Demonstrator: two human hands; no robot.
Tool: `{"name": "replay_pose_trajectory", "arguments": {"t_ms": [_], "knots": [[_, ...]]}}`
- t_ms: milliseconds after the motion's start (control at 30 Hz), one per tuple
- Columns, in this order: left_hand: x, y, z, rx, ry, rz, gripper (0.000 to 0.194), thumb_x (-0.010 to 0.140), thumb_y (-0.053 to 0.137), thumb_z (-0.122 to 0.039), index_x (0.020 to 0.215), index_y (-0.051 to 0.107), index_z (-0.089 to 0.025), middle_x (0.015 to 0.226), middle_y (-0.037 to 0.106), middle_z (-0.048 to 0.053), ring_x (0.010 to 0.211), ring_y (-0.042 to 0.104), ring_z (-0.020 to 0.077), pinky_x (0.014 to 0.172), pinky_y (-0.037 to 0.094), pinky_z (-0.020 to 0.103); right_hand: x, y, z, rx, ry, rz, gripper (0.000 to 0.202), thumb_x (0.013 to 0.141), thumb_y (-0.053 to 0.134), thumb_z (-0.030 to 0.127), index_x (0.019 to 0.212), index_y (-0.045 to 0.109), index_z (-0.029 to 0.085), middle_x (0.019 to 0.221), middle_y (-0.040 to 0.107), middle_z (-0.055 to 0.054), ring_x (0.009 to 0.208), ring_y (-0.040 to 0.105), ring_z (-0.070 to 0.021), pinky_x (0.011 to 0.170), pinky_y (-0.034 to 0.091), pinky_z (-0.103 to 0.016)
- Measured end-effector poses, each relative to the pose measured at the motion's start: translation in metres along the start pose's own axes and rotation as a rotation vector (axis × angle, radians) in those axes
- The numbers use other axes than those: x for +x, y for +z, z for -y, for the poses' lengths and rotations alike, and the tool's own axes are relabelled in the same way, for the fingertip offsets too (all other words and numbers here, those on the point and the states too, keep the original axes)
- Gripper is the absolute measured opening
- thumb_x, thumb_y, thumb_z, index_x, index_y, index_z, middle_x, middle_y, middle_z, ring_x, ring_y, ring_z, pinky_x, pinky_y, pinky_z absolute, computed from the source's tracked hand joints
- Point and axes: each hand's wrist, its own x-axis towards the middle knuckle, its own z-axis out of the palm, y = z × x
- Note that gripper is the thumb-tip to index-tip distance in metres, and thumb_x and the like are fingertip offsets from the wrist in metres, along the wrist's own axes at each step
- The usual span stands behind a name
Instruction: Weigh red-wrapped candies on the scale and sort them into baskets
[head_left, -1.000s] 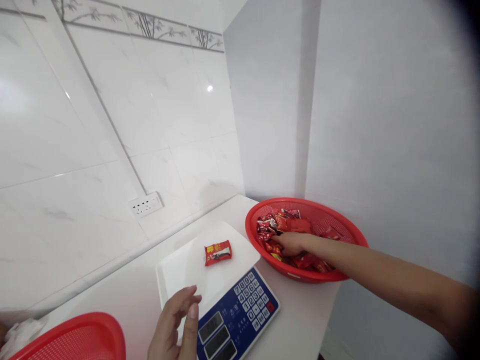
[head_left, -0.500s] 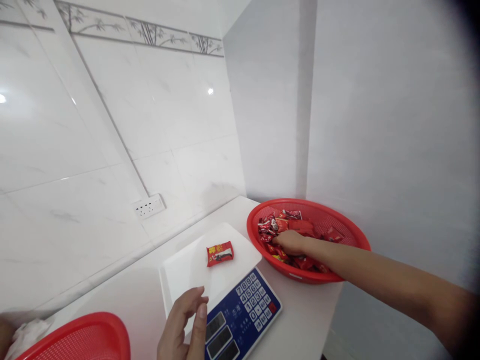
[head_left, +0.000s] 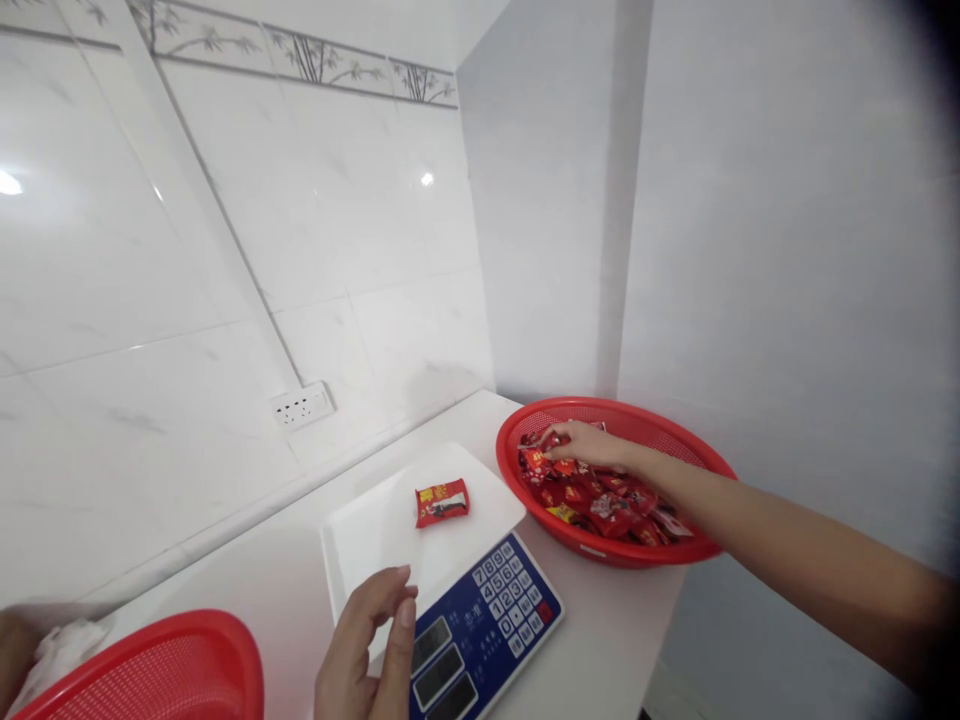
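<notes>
My right hand (head_left: 581, 443) reaches into a red plastic basket (head_left: 600, 553) filled with small red wrapped packets (head_left: 619, 510). Its thumb and fingers pinch a small red packet (head_left: 535, 461) at the basket's left side; what is inside the wrapper does not show. My left hand (head_left: 371, 640) hovers at the near edge of a white weighing scale (head_left: 375, 530), beside its blue panel of keys and displays. The thumb and fingers of that hand are apart, with nothing between them. One red and yellow packet (head_left: 442, 503) lies flat on the scale's platform.
Another red basket (head_left: 232, 650) stands at the lower left, with crumpled white plastic (head_left: 64, 655) beside it. Part of another person's arm (head_left: 15, 650) seems to show at the far left edge. A tiled wall with a socket (head_left: 302, 405) runs behind the white table (head_left: 600, 640).
My right hand has risen from among the packets and shifted slightly up and back within the basket, a red packet now at its fingertips. My left hand stays by the scale.
</notes>
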Motion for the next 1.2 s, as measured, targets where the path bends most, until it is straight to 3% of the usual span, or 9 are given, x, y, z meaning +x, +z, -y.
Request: {"name": "replay_pose_trajectory", "arguments": {"t_ms": [200,400,567,700,800,900,1000,1100,1200], "knots": [[-0.001,-0.002,-0.003,0.01,0.024,-0.014,0.038,0.072,0.061,-0.055,0.089,0.068,-0.022,0.089,0.069,0.006,0.085,0.065,0.0215,0.078,0.05,0.03,-0.001,0.013,0.036,0.143,-0.059,0.002,0.021,0.076,0.061,0.032,0.091,0.064,0.018,0.092,0.071,-0.005,0.084,0.065,-0.0188,0.072,0.05,-0.027],[-0.001,-0.005,-0.004,0.002,0.022,-0.002,0.033,0.076,0.059,-0.05,0.092,0.068,-0.022,0.093,0.068,0.006,0.088,0.063,0.0201,0.076,0.05,0.029,0.002,0.058,0.096,0.21,-0.119,0.227,0.024,0.071,0.066,0.034,0.09,0.064,0.018,0.08,0.071,-0.004,0.066,0.064,-0.0151,0.053,0.047,-0.021],[0.001,-0.008,0.0,-0.017,0.045,-0.007,0.031,0.077,0.06,-0.047,0.092,0.067,-0.021,0.093,0.067,0.006,0.087,0.063,0.02,0.076,0.05,0.029,0.007,0.085,0.114,0.129,-0.147,0.234,0.019,0.068,0.068,0.028,0.084,0.066,0.018,0.076,0.07,-0.001,0.062,0.062,-0.0132,0.053,0.047,-0.02],[0.004,-0.011,0.004,-0.006,0.03,-0.024,0.031,0.079,0.058,-0.048,0.094,0.066,-0.022,0.096,0.067,0.006,0.09,0.063,0.0203,0.081,0.049,0.031,0.008,0.072,0.102,0.036,-0.113,0.169,0.024,0.077,0.058,0.035,0.094,0.061,0.017,0.081,0.071,-0.004,0.056,0.061,-0.0135,0.049,0.047,-0.023],[0.007,-0.016,0.008,0.006,0.026,-0.023,0.032,0.079,0.058,-0.048,0.095,0.066,-0.022,0.096,0.068,0.007,0.09,0.065,0.0203,0.082,0.05,0.031,0.007,0.047,0.082,-0.18,-0.108,0.072,0.024,0.082,0.053,0.035,0.098,0.06,0.019,0.092,0.071,-0.005,0.073,0.066,-0.0175,0.062,0.05,-0.025],[0.011,-0.021,0.01,0.046,0.027,0.014,0.034,0.079,0.057,-0.05,0.096,0.066,-0.022,0.095,0.069,0.008,0.089,0.066,0.021,0.078,0.052,0.03,0.006,0.022,0.055,-0.35,-0.065,0.015,0.021,0.08,0.056,0.032,0.096,0.063,0.019,0.101,0.07,-0.008,0.092,0.064,-0.0243,0.077,0.048,-0.03],[0.013,-0.023,0.011,0.091,0.028,0.031,0.035,0.079,0.056,-0.051,0.097,0.065,-0.022,0.095,0.069,0.008,0.089,0.066,0.0215,0.077,0.052,0.031,0.005,0.005,0.03,-0.496,0.026,0.056,0.021,0.074,0.062,0.03,0.092,0.067,0.019,0.096,0.071,-0.01,0.09,0.064,-0.0306,0.076,0.048,-0.037],[0.013,-0.021,0.011,0.084,0.017,0.042,0.036,0.078,0.056,-0.052,0.096,0.066,-0.022,0.094,0.069,0.007,0.089,0.066,0.0222,0.078,0.052,0.032,0.005,0.003,0.013,-0.594,0.088,0.144,0.027,0.067,0.067,0.026,0.093,0.07,0.019,0.094,0.072,-0.012,0.088,0.065,-0.0348,0.074,0.049,-0.041],[0.01,-0.017,0.01,0.043,-0.013,0.019,0.037,0.077,0.056,-0.053,0.096,0.065,-0.023,0.094,0.069,0.006,0.091,0.065,0.0223,0.081,0.049,0.033,0.007,0.016,0.004,-0.619,0.052,0.164,0.045,0.069,0.064,0.024,0.114,0.064,0.017,0.117,0.064,-0.016,0.106,0.059,-0.0367,0.084,0.046,-0.043]]}}
